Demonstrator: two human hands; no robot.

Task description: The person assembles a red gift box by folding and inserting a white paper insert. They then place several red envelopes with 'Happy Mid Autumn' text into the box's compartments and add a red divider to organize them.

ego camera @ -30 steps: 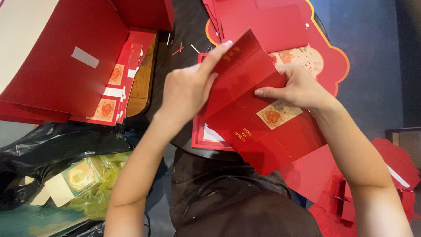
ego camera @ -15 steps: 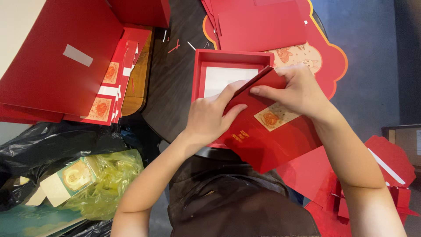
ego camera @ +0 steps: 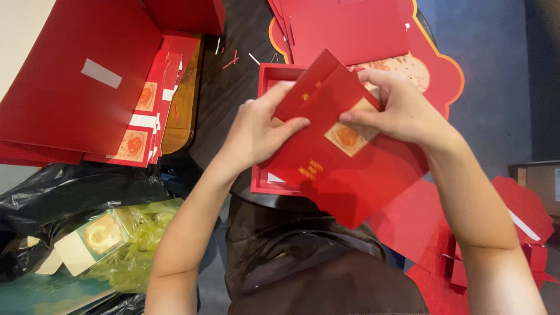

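While both hands' grip pinches the red card sleeve [ego camera: 344, 157], it hides the red tray [ego camera: 271, 76].

Two bare forearms, sleeveless to beyond the elbows, end in the left hand [ego camera: 256, 131] and right hand [ego camera: 402, 111], neither wearing rings, watch or gloves. Below them a dark brown garment [ego camera: 315, 262] covers the lap in soft folds.
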